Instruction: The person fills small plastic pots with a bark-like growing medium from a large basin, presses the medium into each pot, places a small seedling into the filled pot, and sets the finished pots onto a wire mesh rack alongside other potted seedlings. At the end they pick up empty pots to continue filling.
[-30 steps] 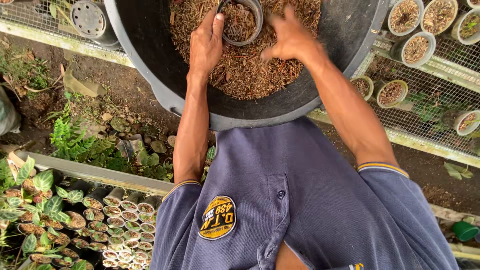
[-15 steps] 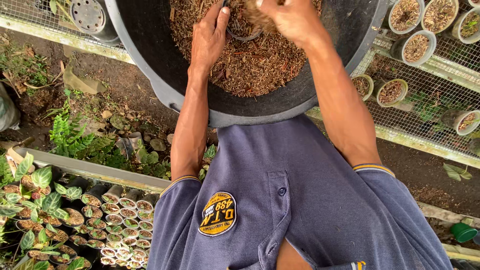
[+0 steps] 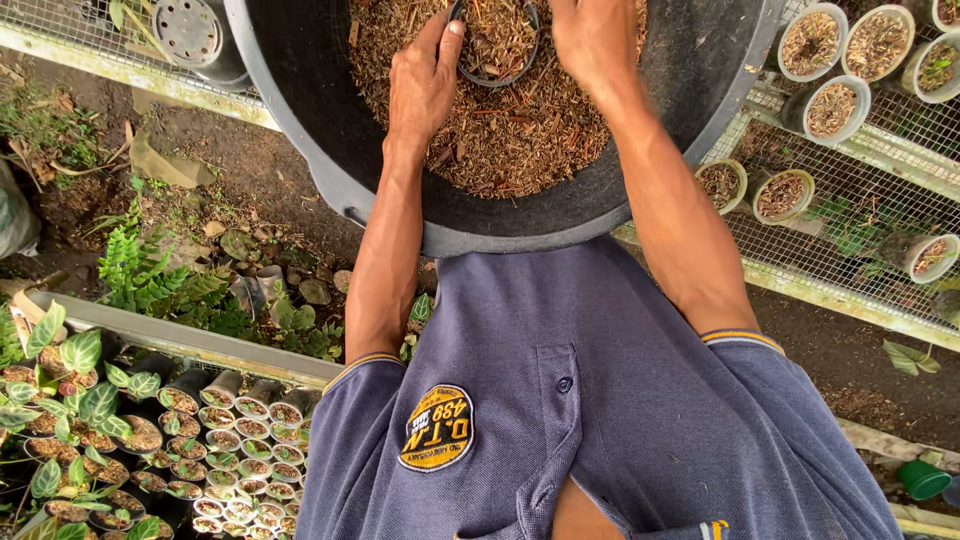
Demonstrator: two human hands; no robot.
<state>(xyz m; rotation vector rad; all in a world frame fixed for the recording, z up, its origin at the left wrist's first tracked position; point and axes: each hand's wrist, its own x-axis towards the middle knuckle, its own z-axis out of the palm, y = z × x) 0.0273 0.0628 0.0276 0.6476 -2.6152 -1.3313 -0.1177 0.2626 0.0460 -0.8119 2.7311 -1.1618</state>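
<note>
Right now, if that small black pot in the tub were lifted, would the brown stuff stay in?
Probably not all. The small black pot looks heaped with loose, dry chips like those in the big black tub, so tilting likely spills some. It seems light.

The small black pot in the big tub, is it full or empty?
Full: brown chopped mix heaps to the rim of the small black pot, steadied by the left hand and right hand.

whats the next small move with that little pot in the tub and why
Probably lift the pot clear of the mix. It already looks filled to the rim with the brown mix, and both the left hand and right hand are at its sides inside the tub, so little seems left to scoop.
</note>
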